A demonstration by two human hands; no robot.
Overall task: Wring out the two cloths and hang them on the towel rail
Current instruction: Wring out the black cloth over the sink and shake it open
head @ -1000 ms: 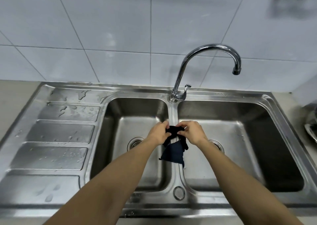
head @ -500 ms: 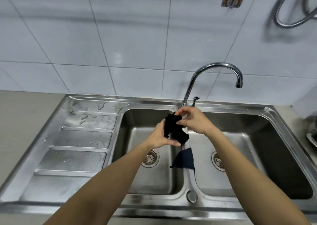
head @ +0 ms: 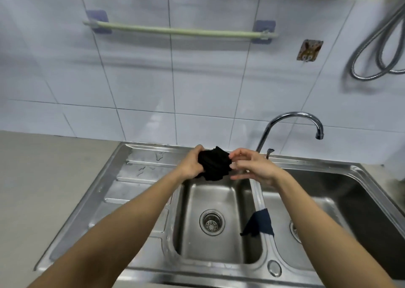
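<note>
The left hand [head: 190, 165] has its fingers curled round a bunched black cloth [head: 213, 163], held up over the back edge of the left basin. The right hand [head: 255, 167] is just beside the bundle, its fingers [head: 235, 156] loosely spread and touching or nearly touching the cloth's right edge; I cannot tell whether they have a pinch on it.

The step looks to be opening the wad out for hanging. To do it well, the right fingers should find a corner or hem on their side and pinch it firmly, while the left fingers ease their grip enough to let the fabric slide out flat. Then lift it to the towel rail [head: 179, 30], high above and well apart from both hands, and drape it evenly so it doesn't slip off.

The second, dark blue cloth [head: 259, 223] lies below the right fingers, draped over the divider of the sink [head: 258, 202], waiting its turn.
</note>
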